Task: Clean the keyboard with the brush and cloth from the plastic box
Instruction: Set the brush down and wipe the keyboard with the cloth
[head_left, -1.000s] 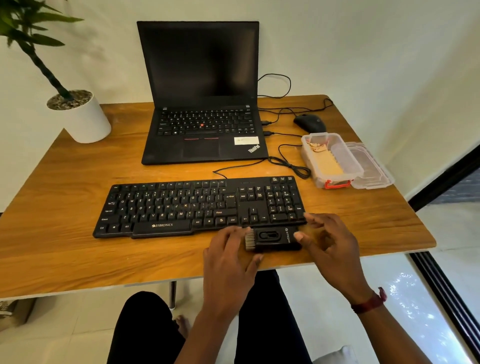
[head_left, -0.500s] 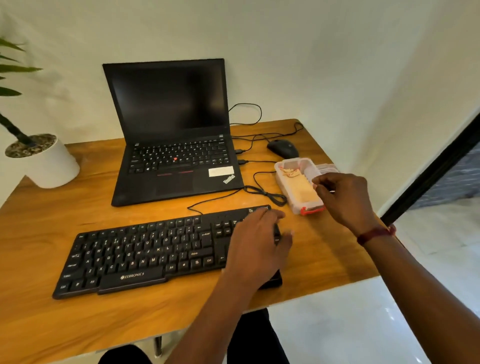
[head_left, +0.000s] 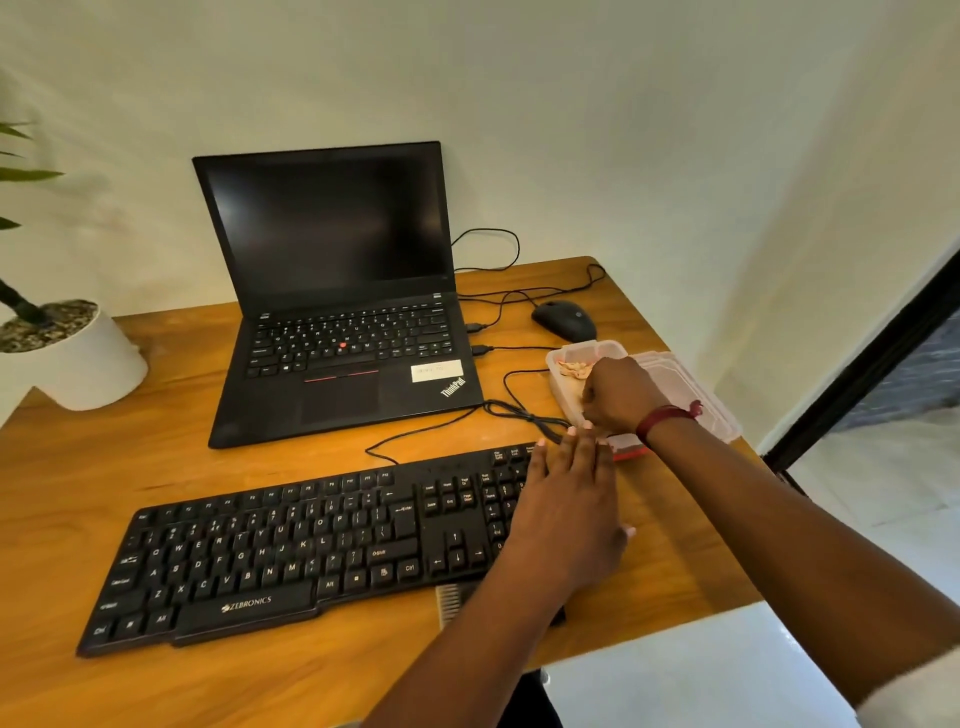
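Reaching right hand (head_left: 618, 395): knuckles bent down inside the plastic box (head_left: 563, 358), over the cloth (head_left: 574, 368); whether it grips anything cannot be told.
Left hand (head_left: 566, 499): flat, fingers straight, on the right end of the keyboard (head_left: 291, 551).
Brush (head_left: 451, 603): on the table (head_left: 156, 467) just in front of the keyboard, partly under the left forearm.

Black keyboard (head_left: 291, 551) flat — brush (head_left: 453, 603) at its near edge, box (head_left: 563, 395) open
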